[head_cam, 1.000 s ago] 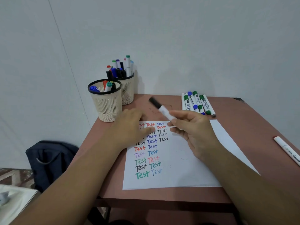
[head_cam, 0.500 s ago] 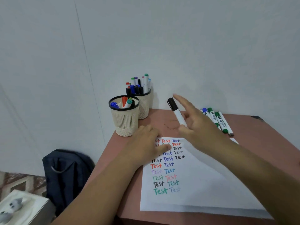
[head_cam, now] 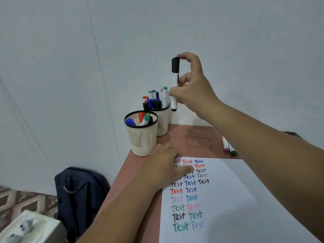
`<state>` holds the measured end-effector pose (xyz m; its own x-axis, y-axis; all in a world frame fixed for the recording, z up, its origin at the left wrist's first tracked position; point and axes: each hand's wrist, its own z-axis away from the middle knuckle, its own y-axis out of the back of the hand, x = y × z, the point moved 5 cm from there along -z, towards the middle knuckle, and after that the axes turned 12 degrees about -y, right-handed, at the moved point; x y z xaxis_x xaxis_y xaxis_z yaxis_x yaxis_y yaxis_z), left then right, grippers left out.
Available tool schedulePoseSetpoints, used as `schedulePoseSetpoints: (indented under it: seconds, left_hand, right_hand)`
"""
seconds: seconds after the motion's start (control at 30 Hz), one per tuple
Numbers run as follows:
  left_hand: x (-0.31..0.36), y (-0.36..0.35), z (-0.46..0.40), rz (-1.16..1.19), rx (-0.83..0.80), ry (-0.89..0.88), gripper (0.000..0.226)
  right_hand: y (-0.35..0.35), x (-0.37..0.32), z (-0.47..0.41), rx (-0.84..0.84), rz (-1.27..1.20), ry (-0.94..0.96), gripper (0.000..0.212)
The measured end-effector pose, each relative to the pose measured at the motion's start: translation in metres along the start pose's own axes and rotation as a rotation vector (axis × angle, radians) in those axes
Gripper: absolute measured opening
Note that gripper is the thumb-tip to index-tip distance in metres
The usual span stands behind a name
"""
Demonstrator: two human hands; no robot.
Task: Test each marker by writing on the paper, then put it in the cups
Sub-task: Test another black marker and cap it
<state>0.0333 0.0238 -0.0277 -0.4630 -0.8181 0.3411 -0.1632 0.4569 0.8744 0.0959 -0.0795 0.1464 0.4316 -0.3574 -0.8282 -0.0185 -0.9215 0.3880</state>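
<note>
— Two cups stand at the back left corner of the counter (head_cam: 177, 137), don't they?

— Yes. You have the front cup (head_cam: 141, 135) nearest the paper's top left corner, with a blue, a red and a teal marker showing over its black rim. The rear cup (head_cam: 162, 122) sits just behind it and to its right, touching or nearly so, crowded with many caps.

— And the marker you are handling?

— Your right hand (head_cam: 191, 88) pinches the black marker (head_cam: 174, 83), thumb and curled fingers round the white barrel, forefinger arched onto the top of the black cap. It stands upright in the air, its lower end just above and to the right of the rear cup's rim, not inside it.

— Your left hand?

— Your left hand (head_cam: 166, 162) lies flat, fingers straight, pressing the paper (head_cam: 228, 199) at its top left corner, just in front of the front cup. It covers part of the first column of "Test" words; rows in red, blue, black, purple and green run down from there.

— Anything else near the cups?

— Right of them, past your right forearm, loose markers (head_cam: 228, 148) lie on the counter, mostly hidden. Left of the cups, down on the floor, a dark backpack (head_cam: 80, 195) leans by the wall.
</note>
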Motion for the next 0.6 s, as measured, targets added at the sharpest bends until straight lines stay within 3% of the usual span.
schedulePoseSetpoints:
  seconds: [0.27,0.37,0.5,0.6]
  left_hand:
    - [0.0,-0.002,-0.001,0.028,0.028,0.002,0.046]
    - [0.001,-0.002,-0.002,0.035,0.04,-0.005,0.046]
    - [0.001,-0.002,-0.003,0.043,0.04,-0.016,0.043]
    - [0.0,-0.003,-0.005,0.02,0.022,-0.024,0.049]
  right_hand:
    - [-0.046,0.022,-0.012,-0.033,-0.074,0.034,0.063]
    - [-0.06,0.035,-0.009,-0.112,0.064,0.031,0.056]
    - [-0.065,0.043,-0.003,-0.203,0.199,0.052,0.019]
    - [-0.05,0.044,0.003,-0.162,0.255,0.116,0.022]
